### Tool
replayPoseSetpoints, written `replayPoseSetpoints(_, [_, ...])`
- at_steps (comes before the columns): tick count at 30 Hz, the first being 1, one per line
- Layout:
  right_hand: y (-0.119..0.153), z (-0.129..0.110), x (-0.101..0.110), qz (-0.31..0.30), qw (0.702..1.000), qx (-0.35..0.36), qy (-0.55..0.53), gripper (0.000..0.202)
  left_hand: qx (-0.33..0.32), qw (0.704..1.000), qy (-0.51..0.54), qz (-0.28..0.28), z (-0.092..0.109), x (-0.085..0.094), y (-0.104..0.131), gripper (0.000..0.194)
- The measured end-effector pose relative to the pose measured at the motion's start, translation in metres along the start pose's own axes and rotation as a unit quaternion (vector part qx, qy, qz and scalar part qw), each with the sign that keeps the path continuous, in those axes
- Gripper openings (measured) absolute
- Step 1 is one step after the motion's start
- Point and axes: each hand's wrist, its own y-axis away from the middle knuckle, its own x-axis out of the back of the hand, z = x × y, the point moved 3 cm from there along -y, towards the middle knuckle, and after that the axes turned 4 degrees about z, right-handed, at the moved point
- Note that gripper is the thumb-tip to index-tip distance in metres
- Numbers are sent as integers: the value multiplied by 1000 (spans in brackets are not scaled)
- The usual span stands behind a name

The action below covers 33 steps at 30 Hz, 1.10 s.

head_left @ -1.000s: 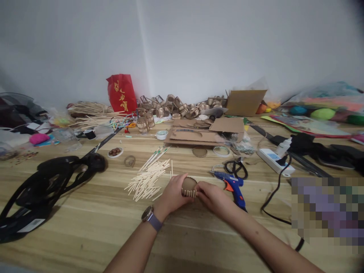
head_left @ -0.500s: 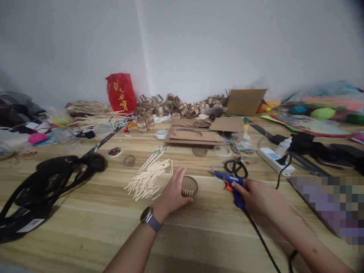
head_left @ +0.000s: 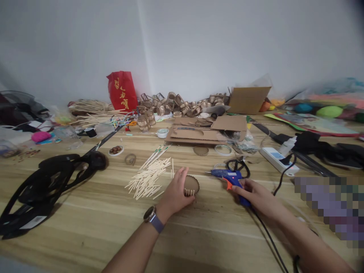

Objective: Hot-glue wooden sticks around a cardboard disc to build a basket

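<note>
My left hand (head_left: 178, 191), with a watch on its wrist, curls round the left side of a round cardboard piece (head_left: 192, 183). Short upright sticks line this piece's near edge, and the fingers and thumb touch it. In my right hand (head_left: 251, 193) is a blue glue gun (head_left: 227, 175) with an orange trigger, its nozzle pointing left, a little above the table. A black cord runs from its handle toward the lower right. Beside my left hand lies a loose pile of pale wooden sticks (head_left: 149, 178).
A black strapped object (head_left: 57, 182) lies at left. Behind are cardboard sheets (head_left: 196, 132), a red bag (head_left: 122, 91), stick-built pieces (head_left: 170, 104) and an open box (head_left: 248, 99). A white power strip (head_left: 278, 161) and a small bottle (head_left: 287, 146) sit at right.
The glue gun has shifted slightly left and tilted more level in my right hand. My left hand stays at the round piece. The view has moved slightly.
</note>
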Motion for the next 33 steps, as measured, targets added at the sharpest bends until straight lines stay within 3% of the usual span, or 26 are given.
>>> replayPoseSetpoints(4, [10, -10, -11, -33, 957, -74, -278, 29, 8, 1000, 15, 6, 1, 1, 0, 97])
replayPoseSetpoints(7, [16, -9, -20, -84, 928, -98, -351, 29, 10, 1000, 18, 13, 1, 1, 0, 97])
replayPoseSetpoints(9, [19, -5, -25, -126, 934, -105, -318, 34, 14, 1000, 17, 15, 0, 1, 0, 97])
replayPoseSetpoints(12, [22, -1, -31, -146, 968, -81, -187, 38, 17, 1000, 19, 15, -1, 0, 0, 98])
replayPoseSetpoints(17, [25, -15, -37, -149, 987, 50, -32, 39, 22, 999, 23, 15, -2, -1, 0, 98])
replayPoseSetpoints(23, [31, -27, -43, -158, 981, 106, 32, 46, 17, 999, 34, 20, -4, -1, 0, 98])
replayPoseSetpoints(33, [35, -33, -49, -152, 978, 140, 39, 41, 21, 999, 17, 18, -1, 0, 0, 96])
